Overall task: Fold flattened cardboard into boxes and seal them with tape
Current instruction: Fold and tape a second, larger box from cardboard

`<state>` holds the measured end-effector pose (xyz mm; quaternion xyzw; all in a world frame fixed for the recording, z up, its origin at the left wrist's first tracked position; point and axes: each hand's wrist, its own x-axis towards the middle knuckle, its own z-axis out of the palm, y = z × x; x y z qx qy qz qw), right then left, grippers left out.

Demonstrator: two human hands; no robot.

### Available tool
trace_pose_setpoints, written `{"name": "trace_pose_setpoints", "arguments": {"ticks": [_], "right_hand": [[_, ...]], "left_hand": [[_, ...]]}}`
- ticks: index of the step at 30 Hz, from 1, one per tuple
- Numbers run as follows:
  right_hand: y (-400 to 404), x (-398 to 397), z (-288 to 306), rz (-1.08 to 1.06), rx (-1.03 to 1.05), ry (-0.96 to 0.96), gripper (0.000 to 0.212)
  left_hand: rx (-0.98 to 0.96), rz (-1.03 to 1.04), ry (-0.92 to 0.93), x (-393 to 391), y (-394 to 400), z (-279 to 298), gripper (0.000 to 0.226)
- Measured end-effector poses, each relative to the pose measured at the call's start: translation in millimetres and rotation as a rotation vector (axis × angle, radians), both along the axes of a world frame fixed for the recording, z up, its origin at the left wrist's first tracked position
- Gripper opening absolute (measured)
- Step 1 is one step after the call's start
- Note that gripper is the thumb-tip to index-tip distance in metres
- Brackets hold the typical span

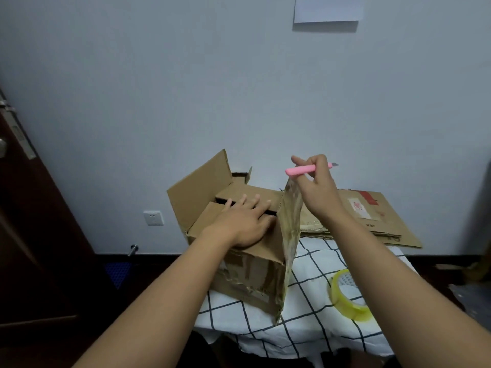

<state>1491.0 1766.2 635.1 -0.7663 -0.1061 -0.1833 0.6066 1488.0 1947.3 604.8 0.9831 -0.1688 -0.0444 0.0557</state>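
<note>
1. Two bare forearms reach in from the bottom of the frame, nearest to me, over a counter point(313, 330) draped in a white cloth with a black grid.
2. Centre frame stands the cardboard box point(247, 277), worn and streaked with old tape. Its left flap stands up toward the wall, and its right flap stands upright at the box's right edge.
3. Right of centre, behind the right arm, a flattened cardboard sheet point(382, 221) with a pale label and a red patch lies on the counter's far side.
4. Left hand point(245, 221) rests palm down on the box's folded inner flaps, fingers straight and spread, holding nothing.
5. Right hand point(317, 187) hangs above the upright flap, fingers curled round a pink utility knife point(301, 170) held level, blade tip pointing right.
6. Lower right, a roll of yellowish clear tape point(350, 301) sits on the cloth, partly hidden by the right forearm.
</note>
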Motion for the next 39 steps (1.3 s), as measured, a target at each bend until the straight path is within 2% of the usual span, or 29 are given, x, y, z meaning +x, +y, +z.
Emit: {"name": "trace_pose_setpoints", "arguments": {"ticks": [4,8,10,13,15,16,17,19,21,23,27,30,33,39], "right_hand": [[0,-12,-21,0.023,0.079,0.005,0.032],[7,-19,-39,0.051,-0.029,0.025,0.039],[10,-22,-43,0.042,-0.050,0.022,0.042],[13,-25,-43,0.040,-0.071,0.023,0.043],[14,-26,-44,0.051,-0.131,0.040,0.045],[15,-26,-45,0.057,-0.165,0.053,0.046],[16,-26,-46,0.061,-0.197,0.069,0.048],[18,-25,-48,0.073,-0.258,0.122,0.053],[21,-24,-52,0.088,-0.320,0.178,0.053],[24,-21,-55,0.088,-0.382,0.215,0.047],[26,-17,-58,0.056,-0.442,0.243,0.033],[27,-20,-55,0.025,-0.395,0.261,0.032],[26,-22,-56,-0.011,-0.323,0.260,0.028],[26,-26,-55,-0.098,-0.115,0.374,0.052]], "left_hand": [[-0.002,-0.013,0.030,0,1,-5,0.054],[-0.148,-0.022,-0.014,-4,6,-5,0.052],[-0.141,0.017,-0.196,-12,13,0,0.052],[-0.128,0.127,-0.689,-27,35,14,0.048],[-0.206,0.303,-0.885,-36,52,25,0.049],[-0.246,0.416,-0.831,-40,59,31,0.051],[-0.306,0.509,-0.695,-43,63,36,0.055],[-0.504,0.570,-0.456,-45,68,41,0.061],[-0.670,0.497,-0.429,-49,67,41,0.060],[-0.719,0.414,-0.462,-56,61,40,0.055],[-0.625,0.306,-0.334,-67,43,26,0.049],[-0.473,0.228,-0.209,-76,32,8,0.053],[-0.283,0.192,-0.192,-81,27,-12,0.062],[-0.136,0.159,-0.152,-83,44,-22,0.097]]}}
